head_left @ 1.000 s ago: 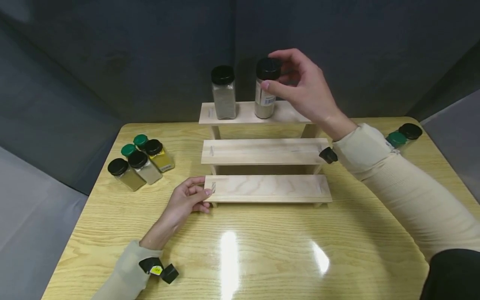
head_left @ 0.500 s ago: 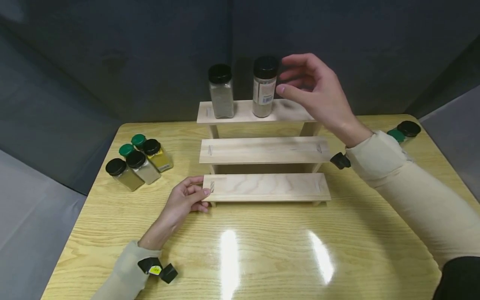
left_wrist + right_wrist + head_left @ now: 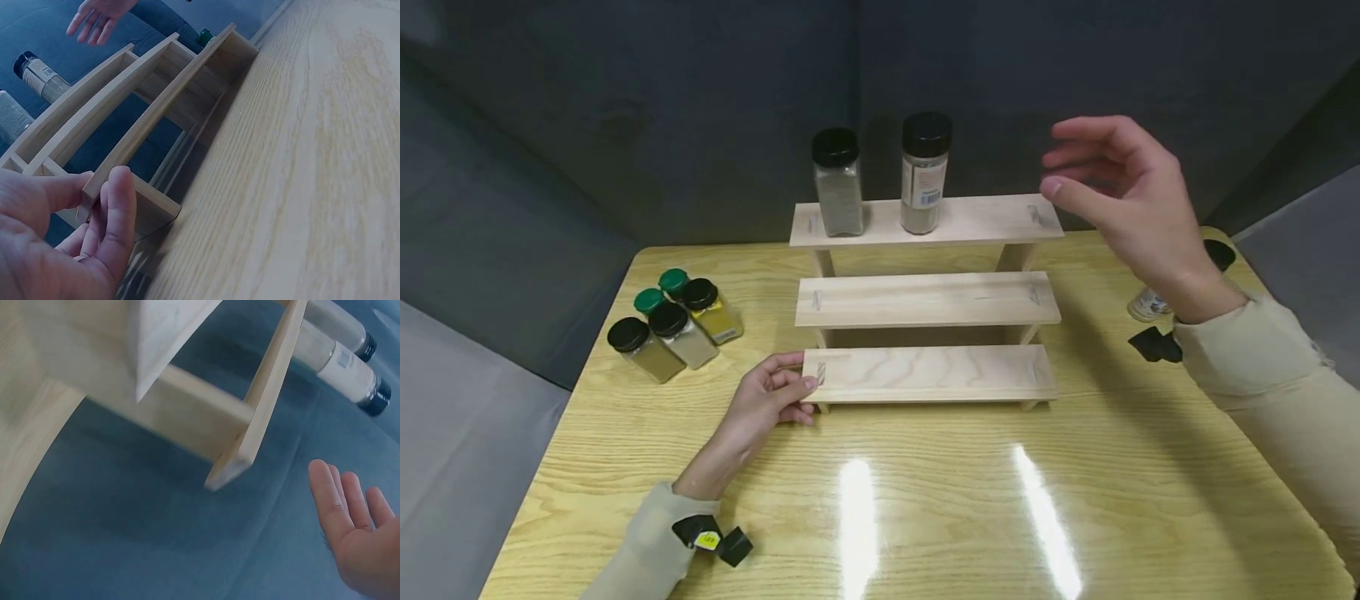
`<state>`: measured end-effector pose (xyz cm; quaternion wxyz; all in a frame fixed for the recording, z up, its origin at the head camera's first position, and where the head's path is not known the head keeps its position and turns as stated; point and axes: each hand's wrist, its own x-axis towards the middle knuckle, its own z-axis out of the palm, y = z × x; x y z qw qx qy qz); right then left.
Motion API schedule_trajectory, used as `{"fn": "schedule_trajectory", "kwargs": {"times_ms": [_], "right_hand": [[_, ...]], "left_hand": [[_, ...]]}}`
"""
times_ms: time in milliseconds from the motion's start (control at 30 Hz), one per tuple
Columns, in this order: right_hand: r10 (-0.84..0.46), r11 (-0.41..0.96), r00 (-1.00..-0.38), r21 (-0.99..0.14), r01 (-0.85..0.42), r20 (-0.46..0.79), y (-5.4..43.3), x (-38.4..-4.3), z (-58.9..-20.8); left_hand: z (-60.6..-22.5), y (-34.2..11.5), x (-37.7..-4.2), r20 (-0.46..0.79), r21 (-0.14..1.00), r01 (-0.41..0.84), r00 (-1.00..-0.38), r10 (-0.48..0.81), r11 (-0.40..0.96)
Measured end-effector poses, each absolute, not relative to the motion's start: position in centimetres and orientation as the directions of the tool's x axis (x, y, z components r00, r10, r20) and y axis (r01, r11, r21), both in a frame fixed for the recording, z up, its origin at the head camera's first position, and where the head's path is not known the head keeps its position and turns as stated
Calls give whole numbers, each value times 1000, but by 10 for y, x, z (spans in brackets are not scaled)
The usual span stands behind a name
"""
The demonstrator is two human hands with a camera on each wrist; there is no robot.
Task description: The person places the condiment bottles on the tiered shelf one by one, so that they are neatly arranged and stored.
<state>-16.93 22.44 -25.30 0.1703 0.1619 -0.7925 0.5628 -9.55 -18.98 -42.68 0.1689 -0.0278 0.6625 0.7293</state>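
Observation:
A three-tier wooden shelf rack (image 3: 925, 375) stands on the table. My left hand (image 3: 767, 396) pinches the left end of its lowest board between thumb and fingers; the left wrist view shows the same grip on the board (image 3: 156, 119). My right hand (image 3: 1138, 200) hangs in the air beyond the right end of the top board (image 3: 992, 218), fingers loosely bent, holding nothing. On that top board two black-capped spice jars stand upright: a grey one (image 3: 838, 196) at the left and a labelled one (image 3: 922, 187) near the middle.
Left of the rack, several spice jars stand grouped, including a yellow one (image 3: 715, 321) and green-capped ones (image 3: 649, 300). Behind my right forearm, jars are partly hidden, with a black cap (image 3: 1219, 254) and a clear base (image 3: 1147, 306) showing. Dark fabric panels (image 3: 737, 108) enclose the table (image 3: 940, 500).
My right hand has let go of the labelled spice jar and moved away to the right. The jar stays upright on the top board. My left hand keeps its grip on the rack.

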Motion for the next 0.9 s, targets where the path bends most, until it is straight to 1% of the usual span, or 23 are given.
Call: {"fn": "schedule_trajectory", "kwargs": {"times_ms": [200, 300, 433, 633, 900], "right_hand": [[-12, 203, -888, -868, -453, 460, 258, -155, -258], [10, 299, -882, -843, -447, 471, 274, -146, -259], [52, 451, -877, -795, -406, 478, 294, -138, -262], [127, 501, -878, -794, -345, 462, 321, -130, -269], [238, 580, -886, -790, -200, 399, 357, -126, -284]], "left_hand": [[-426, -189, -95, -271, 955, -289, -940, 207, -62], [-425, -189, -95, -274, 955, -291, -940, 203, -61], [-425, -189, -95, -276, 955, -292, -940, 202, -55], [-423, -189, -95, -283, 954, -297, -938, 199, -46], [-422, -189, -94, -290, 952, -303, -937, 195, -38]]}}
